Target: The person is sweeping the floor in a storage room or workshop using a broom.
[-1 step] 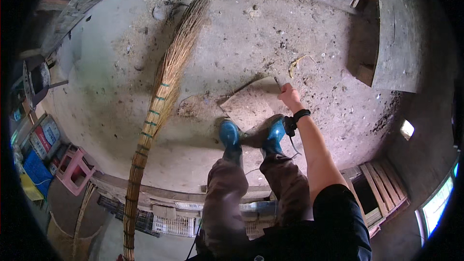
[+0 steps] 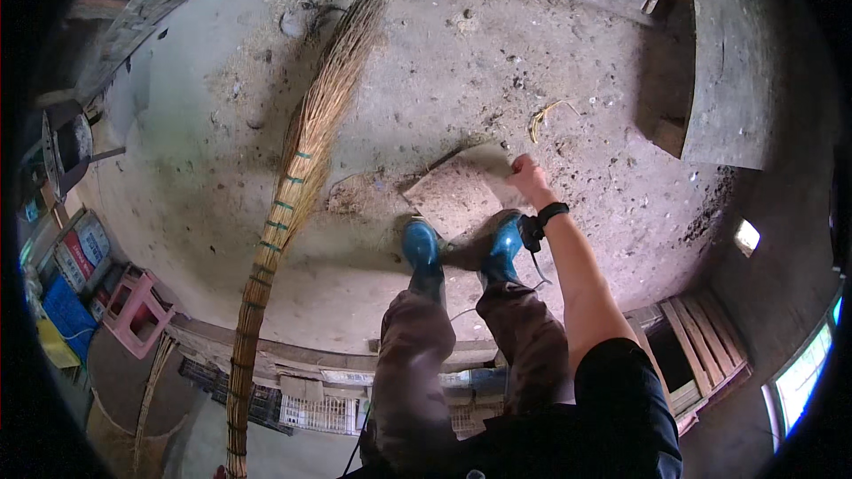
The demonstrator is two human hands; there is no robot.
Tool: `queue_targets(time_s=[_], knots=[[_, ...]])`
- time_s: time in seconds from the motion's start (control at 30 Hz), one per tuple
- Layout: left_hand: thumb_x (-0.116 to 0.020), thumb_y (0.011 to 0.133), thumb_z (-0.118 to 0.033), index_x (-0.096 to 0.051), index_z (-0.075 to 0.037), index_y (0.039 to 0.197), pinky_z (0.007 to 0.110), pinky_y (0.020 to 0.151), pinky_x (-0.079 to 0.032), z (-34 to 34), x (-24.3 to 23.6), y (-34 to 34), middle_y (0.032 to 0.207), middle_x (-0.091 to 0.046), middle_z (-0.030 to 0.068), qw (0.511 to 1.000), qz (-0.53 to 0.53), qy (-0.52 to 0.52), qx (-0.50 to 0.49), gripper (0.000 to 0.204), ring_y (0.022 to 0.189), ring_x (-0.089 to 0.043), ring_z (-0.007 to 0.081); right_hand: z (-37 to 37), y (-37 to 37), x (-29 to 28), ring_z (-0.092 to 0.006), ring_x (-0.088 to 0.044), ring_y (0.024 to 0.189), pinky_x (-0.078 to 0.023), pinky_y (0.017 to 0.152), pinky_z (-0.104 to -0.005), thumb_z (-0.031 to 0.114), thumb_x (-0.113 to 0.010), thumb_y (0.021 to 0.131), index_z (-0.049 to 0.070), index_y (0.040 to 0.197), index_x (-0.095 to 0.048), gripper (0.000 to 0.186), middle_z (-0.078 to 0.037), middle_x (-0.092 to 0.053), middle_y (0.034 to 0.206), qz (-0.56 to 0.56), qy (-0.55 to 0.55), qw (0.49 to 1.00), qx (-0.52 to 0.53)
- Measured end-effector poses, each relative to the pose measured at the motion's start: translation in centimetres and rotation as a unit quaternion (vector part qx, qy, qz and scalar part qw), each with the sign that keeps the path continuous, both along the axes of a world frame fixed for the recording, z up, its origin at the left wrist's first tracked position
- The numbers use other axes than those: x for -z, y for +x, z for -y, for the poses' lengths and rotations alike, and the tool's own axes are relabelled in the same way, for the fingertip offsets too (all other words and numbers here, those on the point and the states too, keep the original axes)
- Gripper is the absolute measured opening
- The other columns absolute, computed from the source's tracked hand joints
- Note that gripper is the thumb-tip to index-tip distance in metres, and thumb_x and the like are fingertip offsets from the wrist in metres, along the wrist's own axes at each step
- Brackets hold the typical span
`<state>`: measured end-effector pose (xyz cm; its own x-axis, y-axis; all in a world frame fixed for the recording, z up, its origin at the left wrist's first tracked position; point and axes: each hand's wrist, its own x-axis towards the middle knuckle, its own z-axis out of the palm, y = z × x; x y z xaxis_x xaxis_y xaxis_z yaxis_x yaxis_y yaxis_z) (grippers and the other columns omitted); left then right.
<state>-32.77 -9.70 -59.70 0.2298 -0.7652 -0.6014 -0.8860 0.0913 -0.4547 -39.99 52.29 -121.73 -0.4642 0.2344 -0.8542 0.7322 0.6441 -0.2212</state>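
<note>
My right hand (image 2: pixel 530 179) is closed at the right edge of a flat, dirty brownish board (image 2: pixel 454 192), gripping it just beyond my boots. The board lies low over the floor, tilted, its far right corner looking paler. A long twig broom (image 2: pixel 282 204), bound with green ties, slants across the left side with its bristles pointing away from me. Only a reddish sliver of my left hand (image 2: pixel 220 472) shows against the broom's near end, at the lower rim; the left arm is out of sight.
Debris and a yellowish straw wisp (image 2: pixel 548 120) lie on the dirty floor. My blue boots (image 2: pixel 421 247) stand close to the board. A pink stool (image 2: pixel 138 312) is at left, slatted wood (image 2: pixel 706 346) at lower right, and a large grey panel (image 2: pixel 732 71) at far right.
My right hand has shifted slightly left and away from me, and the board's right side has tilted a little. The broom and boots have stayed in place.
</note>
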Motion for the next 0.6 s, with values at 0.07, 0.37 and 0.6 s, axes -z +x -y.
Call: queue_targets(time_s=[0.07,0.37,0.6], knots=[[-0.044,0.091,-0.036,-0.051,0.0,0.121,0.038,0.076,-0.048,0.3,-0.6,0.5,0.102,-0.061,0.0135,1.0,-0.006,0.007,0.001,0.047,0.089,-0.058,0.0218,1.1,-0.4,-3.6,-0.0232,-0.061,0.079,-0.049,0.07,-0.0331,0.019,-0.072,0.064,0.006,0.099,-0.06,0.04,-0.012,-0.064,0.084,-0.031,-0.077,0.996,-0.034],[-0.043,0.092,-0.037,-0.05,0.0,0.121,0.04,0.079,-0.049,1.3,-6.3,2.4,0.102,-0.061,0.0147,0.998,-0.052,0.033,0.018,0.047,0.091,-0.058,0.0231,5.5,-3.0,-19.7,-0.0329,-0.058,0.08,-0.048,0.069,-0.0385,0.005,-0.058,0.074,0.008,0.099,-0.063,0.026,-0.013,-0.058,0.085,-0.387,0.022,0.916,-0.107],[-0.046,0.089,-0.025,-0.046,0.002,0.123,0.035,0.07,-0.049,-2.3,-11.4,1.5,0.099,-0.058,0.0129,0.981,-0.168,0.093,0.004,0.043,0.083,-0.057,0.02,-0.1,-7.8,-27.7,-0.0272,-0.057,0.07,-0.046,0.063,-0.0324,0.004,-0.065,0.068,0.006,0.089,-0.064,0.021,-0.011,-0.058,0.077,-0.328,0.021,0.943,0.043]])
